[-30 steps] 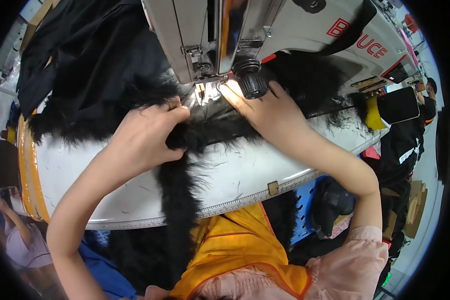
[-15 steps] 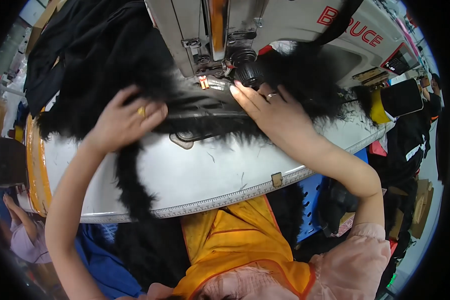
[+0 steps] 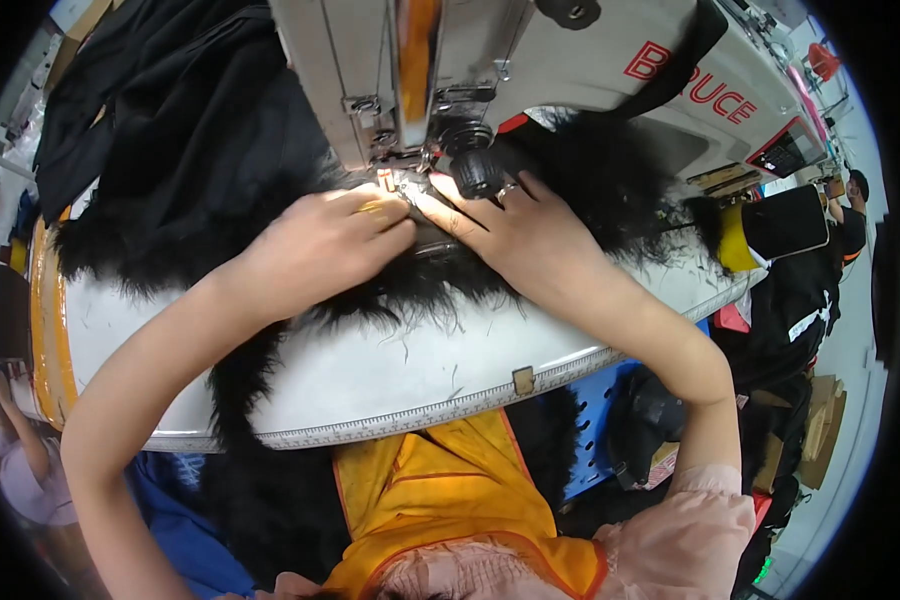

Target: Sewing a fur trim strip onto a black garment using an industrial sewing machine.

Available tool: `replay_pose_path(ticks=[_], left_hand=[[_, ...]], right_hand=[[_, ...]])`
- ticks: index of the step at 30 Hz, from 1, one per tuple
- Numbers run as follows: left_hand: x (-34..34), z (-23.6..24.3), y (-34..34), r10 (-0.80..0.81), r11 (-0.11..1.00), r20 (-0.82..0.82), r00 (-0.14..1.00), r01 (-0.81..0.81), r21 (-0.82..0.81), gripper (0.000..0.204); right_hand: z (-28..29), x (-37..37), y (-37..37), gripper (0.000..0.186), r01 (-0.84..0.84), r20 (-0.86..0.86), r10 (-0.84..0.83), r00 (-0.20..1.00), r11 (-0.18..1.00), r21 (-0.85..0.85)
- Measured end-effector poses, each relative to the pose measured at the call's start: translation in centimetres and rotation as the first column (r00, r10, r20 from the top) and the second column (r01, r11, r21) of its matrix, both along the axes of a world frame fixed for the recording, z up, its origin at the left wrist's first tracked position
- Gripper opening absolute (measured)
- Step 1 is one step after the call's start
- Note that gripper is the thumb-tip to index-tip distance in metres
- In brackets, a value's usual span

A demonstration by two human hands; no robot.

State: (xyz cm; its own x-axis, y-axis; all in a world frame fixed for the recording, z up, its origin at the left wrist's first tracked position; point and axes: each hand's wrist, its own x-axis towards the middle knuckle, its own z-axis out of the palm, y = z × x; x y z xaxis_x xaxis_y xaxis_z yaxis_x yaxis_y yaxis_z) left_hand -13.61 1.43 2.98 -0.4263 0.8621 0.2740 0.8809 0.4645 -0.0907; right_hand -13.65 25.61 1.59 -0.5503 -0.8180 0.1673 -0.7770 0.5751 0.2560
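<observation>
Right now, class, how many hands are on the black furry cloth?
2: the left hand below and left of the black knob, the right hand below and right.

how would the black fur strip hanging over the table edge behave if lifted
Probably floppy: the fur strip droops over the edge of the table. Likely light for its size, as its outline looks fluffy and wispy. It may shed, since loose dark fibres lie on the tabletop.

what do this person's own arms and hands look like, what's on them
The left hand and right hand are both gloveless, the forearms bare. A pale pink sleeve with a gathered cuff ends above the right elbow. A slim ring shows on the right hand; a yellowish glint on a left finger may be another.
</observation>
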Motion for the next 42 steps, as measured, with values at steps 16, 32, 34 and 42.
replay_pose_path(ticks=[16, 32, 34, 42], left_hand=[[3.1, 0.3, -2.7, 0.294, 0.956, 0.296, 0.909, -0.276, -0.103, 0.051], [1.1, -1.9, -1.9, 0.343, 0.915, 0.306, 0.888, -0.390, 0.107, 0.046], [0.9, -2.1, -2.2, 0.352, 0.925, 0.148, 0.924, -0.368, 0.096, 0.047], [1.1, -2.4, -2.3, 0.334, 0.931, 0.131, 0.933, -0.349, 0.110, 0.052]], right_hand=[[-0.4, -1.1, -0.7, 0.048, 0.055, 0.057, -0.048, 0.997, 0.990, -0.129], [-1.4, -3.3, 1.5, 0.028, 0.288, -0.029, -0.299, 0.954, 0.936, -0.202], [-1.1, -3.8, 1.4, 0.027, 0.281, 0.039, -0.280, 0.959, 0.933, -0.226], [-0.5, -3.0, 1.3, 0.028, 0.216, -0.069, -0.232, 0.970, 0.958, -0.190]])
